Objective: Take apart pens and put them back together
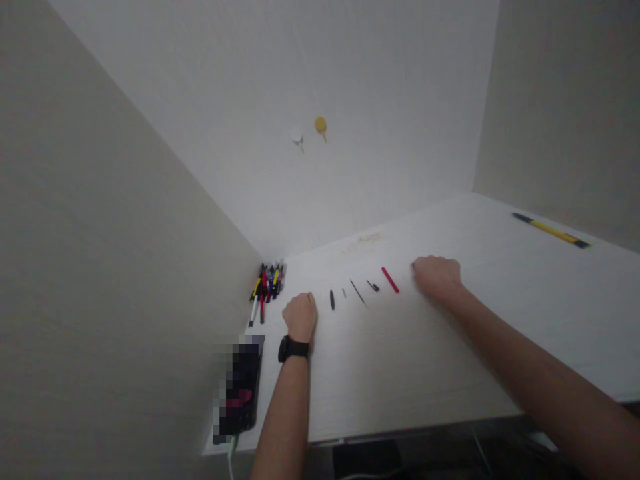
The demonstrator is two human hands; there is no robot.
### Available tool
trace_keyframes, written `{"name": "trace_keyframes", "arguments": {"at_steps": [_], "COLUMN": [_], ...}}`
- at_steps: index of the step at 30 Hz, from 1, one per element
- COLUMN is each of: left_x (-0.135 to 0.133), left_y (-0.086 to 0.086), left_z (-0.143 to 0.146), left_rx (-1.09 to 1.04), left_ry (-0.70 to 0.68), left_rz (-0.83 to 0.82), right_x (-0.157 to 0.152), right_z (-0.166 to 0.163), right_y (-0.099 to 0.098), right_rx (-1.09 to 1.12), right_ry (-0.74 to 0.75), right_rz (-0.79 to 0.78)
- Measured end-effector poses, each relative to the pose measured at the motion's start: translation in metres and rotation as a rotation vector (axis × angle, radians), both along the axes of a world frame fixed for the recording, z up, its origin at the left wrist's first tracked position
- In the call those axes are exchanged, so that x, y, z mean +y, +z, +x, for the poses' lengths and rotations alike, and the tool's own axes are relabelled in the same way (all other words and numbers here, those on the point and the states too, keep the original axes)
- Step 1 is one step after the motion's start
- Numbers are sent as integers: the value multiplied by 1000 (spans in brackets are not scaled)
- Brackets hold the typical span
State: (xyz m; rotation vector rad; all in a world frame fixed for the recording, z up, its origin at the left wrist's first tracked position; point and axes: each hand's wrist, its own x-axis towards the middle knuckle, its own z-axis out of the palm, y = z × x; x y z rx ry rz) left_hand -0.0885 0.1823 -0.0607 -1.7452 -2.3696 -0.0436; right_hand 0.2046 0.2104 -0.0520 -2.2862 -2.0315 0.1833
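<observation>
Five pen pieces are lined up on the white bench (425, 373), and take the dark ink refill (358, 293) as the centre of our dial! Out toward 2 to 3 o'clock lies the black clip piece (374, 287), and past it the red pen barrel (391, 280). Round at 9, the tiny grey spring-like piece (344, 293), too small to be sure of; between 8 and 9, the tapered black grip section (332, 299).

And the hands! The left hand (300, 315) sits near 8, fingers curled in, black wristwatch (293, 349) behind it; the right hand (437, 277) rests just above 3, curled too. Is anything tucked inside either? I cannot tell from here.

Handling, as I judge it: everything's feather-light. The barrel looks stiff, smooth and apt to roll, so pinch it mid-length. The refill is the delicate one, slender and likely to bend; take it near the middle, fingertips only. The clip piece wants a grip on its thicker end, sparing the thin stem. The grip section should suit a pinch round its widest part. And that grey piece? Easily lost, so nip it gently by the sides!

Far off at 9, a pile of pens (267, 283); between 2 and 3, well apart, a yellow-and-black pen (551, 231).
</observation>
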Motion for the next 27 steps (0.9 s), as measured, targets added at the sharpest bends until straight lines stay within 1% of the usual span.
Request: {"name": "trace_keyframes", "arguments": {"at_steps": [3, 5, 8, 12, 15, 21, 24, 27], "left_x": [0, 1, 3, 5, 5, 3, 4, 7], "left_y": [1, 3, 4, 3, 2, 1, -2, -4], "left_z": [2, 4, 5, 6, 5, 6, 6, 10], "left_rx": [-25, -75, -163, -194, -185, -183, -230, -406], "left_ry": [-17, -45, -115, -202, -235, -245, -249, -295], "left_rz": [11, 8, -7, -4, -17, -27, 41, 205], "right_x": [0, 1, 5, 8, 7, 3, 3, 5], "right_z": [-1, -1, -2, -1, 0, -3, -4, -5], "right_y": [1, 1, 1, 0, 1, -2, -6, -8], "right_rx": [0, 16, 92, 178, 177, 122, 109, 138], "right_ry": [3, 37, 105, 109, 130, 186, 214, 221], "right_rz": [36, 53, 24, 16, 25, 41, 66, 170]}}
